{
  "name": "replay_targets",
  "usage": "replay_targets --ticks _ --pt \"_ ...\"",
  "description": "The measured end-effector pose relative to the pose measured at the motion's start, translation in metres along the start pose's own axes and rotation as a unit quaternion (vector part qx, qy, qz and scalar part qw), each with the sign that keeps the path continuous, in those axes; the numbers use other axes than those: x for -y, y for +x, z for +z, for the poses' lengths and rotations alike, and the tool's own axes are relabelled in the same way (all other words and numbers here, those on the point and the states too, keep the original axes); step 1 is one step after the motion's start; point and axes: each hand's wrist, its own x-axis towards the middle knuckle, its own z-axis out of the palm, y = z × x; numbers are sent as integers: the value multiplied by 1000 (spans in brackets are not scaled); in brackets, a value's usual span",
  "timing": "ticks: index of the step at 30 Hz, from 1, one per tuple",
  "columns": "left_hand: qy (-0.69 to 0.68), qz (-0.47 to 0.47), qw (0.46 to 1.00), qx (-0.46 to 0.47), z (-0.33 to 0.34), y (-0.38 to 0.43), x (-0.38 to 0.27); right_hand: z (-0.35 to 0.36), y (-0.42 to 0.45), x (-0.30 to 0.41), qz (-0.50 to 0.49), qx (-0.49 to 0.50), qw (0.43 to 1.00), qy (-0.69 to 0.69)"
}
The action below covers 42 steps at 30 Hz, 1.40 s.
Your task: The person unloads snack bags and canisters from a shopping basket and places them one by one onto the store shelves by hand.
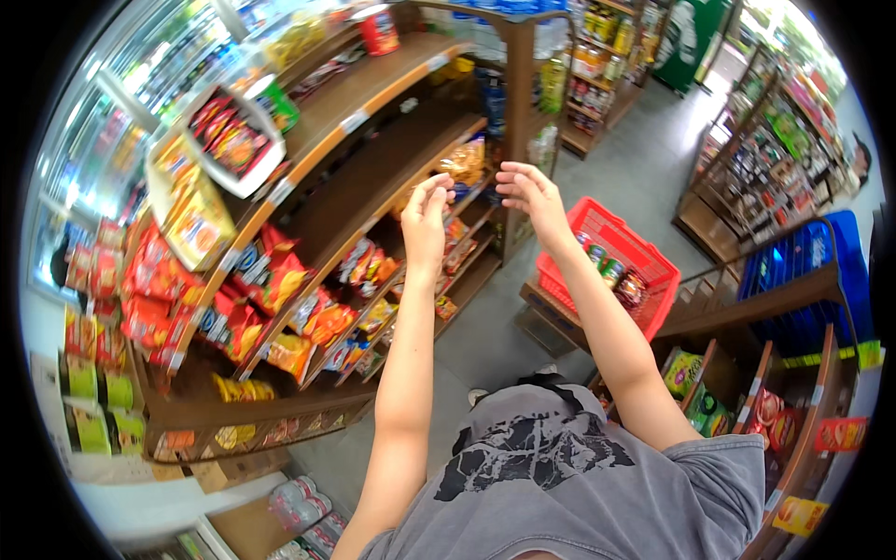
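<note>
My left hand [425, 227] is raised in front of a brown store shelf [336, 189], its fingers loosely curved with nothing in them. Across a small gap, my right hand [537, 210] is held up with fingers apart, also holding nothing. Between and beyond them, an orange-and-blue snack bag [465, 162] lies on a shelf level. To the right, a red plastic shopping basket [654, 262] rests on a low ledge, partly behind my right forearm. Inside it are several cylindrical containers [612, 271] and a dark, shiny snack package [631, 290].
Red snack bags [157, 280] crowd the left shelf end, near a white bin [276, 150] of packets. Blue crates [847, 280] stand at right, above shelved bags [708, 413]. Grey floor [476, 350] runs between the shelves. Bottled drinks [304, 504] stand lower left.
</note>
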Motion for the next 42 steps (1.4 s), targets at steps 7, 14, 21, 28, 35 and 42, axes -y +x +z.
replay_targets --ticks 7,14,21,28,35,42 --pt "7 -97 989 116 117 -9 73 -155 -34 -13 38 -120 990 -61" --pt "8 -178 961 210 215 -37 149 -296 -88 -45 57 -294 953 -35" --pt "5 -220 942 255 297 -42 198 -378 -118 -52 84 -374 923 -38" --pt "31 -269 913 307 339 -58 244 -415 -142 -82 142 -432 890 -26" --pt "81 -365 848 376 346 -73 331 -426 -166 -166 207 -496 843 -34" --pt "154 -424 788 419 353 -86 387 -428 -173 -229 226 -532 812 -83"
